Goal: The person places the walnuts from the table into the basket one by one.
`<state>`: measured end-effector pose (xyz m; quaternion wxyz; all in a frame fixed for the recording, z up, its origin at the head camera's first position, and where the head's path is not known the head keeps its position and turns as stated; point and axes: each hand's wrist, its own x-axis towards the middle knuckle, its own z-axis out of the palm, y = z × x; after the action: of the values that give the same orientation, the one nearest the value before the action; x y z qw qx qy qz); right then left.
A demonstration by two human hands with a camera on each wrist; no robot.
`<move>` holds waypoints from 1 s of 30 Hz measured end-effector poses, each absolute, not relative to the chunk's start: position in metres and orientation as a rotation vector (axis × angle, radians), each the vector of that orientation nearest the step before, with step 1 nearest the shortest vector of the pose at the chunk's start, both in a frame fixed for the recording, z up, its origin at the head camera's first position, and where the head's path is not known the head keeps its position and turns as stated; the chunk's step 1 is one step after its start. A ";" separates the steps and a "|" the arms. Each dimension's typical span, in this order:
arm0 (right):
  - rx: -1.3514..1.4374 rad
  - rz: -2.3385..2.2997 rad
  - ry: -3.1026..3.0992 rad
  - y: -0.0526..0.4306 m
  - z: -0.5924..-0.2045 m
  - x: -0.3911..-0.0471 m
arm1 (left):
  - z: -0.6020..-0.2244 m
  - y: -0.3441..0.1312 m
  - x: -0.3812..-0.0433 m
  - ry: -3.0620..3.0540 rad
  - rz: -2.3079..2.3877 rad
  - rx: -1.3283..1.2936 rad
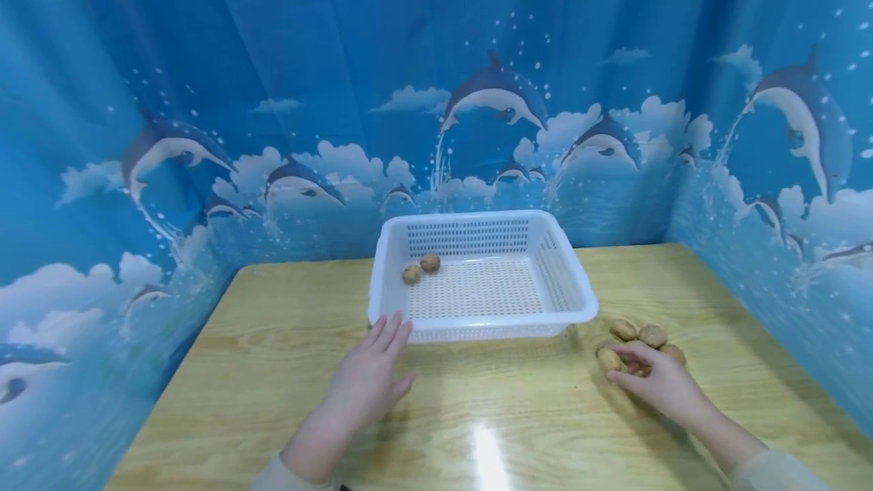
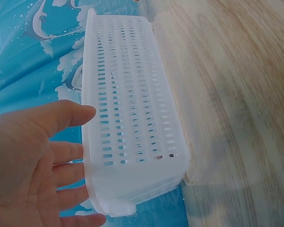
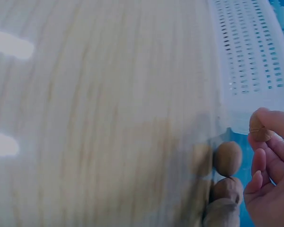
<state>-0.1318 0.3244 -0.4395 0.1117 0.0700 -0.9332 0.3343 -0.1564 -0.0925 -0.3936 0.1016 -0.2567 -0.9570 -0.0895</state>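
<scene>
Brown walnut [image 1: 609, 360], right hand [image 1: 660, 383] (pinching), basket [image 1: 477, 322] near

The wider room is hidden; dolphin-print curtains [image 1: 327, 59] around a wood-grain surface [image 1: 286, 309] from nine through twelve to three o'clock make a booth-like nook.

The person's left grip [image 2: 28, 175] reaches in from the left edge, its 1 thumb and 4 fingers spread, with the tips at the rim of a white plastic basket [image 2: 132, 94]; whether they press on it is hard to tell. The basket's wall carries rows of narrow slots, 2 of them near the lower end showing brown. Pale wood-grained table [image 2: 236, 113] fills the right side, and blue cloth [image 2: 19, 71] printed with dolphins and clouds lies behind on the left.
</scene>
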 end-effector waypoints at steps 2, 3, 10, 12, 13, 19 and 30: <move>0.166 1.050 -2.725 0.325 -0.435 -0.129 | -0.394 -0.093 -0.156 -2.821 -0.258 -0.764; 0.147 1.079 -2.723 0.326 -0.432 -0.128 | -0.395 -0.094 -0.156 -2.823 -0.252 -0.766; 0.039 1.227 -2.779 0.329 -0.408 -0.132 | -0.396 -0.096 -0.154 -2.820 -0.247 -0.746; 0.029 1.233 -2.782 0.330 -0.404 -0.134 | -0.395 -0.096 -0.155 -2.810 -0.239 -0.747; 0.026 1.236 -2.783 0.331 -0.402 -0.134 | -0.394 -0.096 -0.155 -2.801 -0.237 -0.750; 0.013 1.213 -2.779 0.331 -0.396 -0.137 | -0.393 -0.096 -0.155 -2.819 -0.236 -0.757; 0.033 1.132 -2.787 0.324 -0.377 -0.141 | -0.393 -0.094 -0.156 -2.797 -0.253 -0.780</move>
<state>-0.1405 0.3241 -0.3766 0.0667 0.0108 -0.9243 0.3756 -0.1557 -0.0943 -0.3933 0.1133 -0.2658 -0.9534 -0.0861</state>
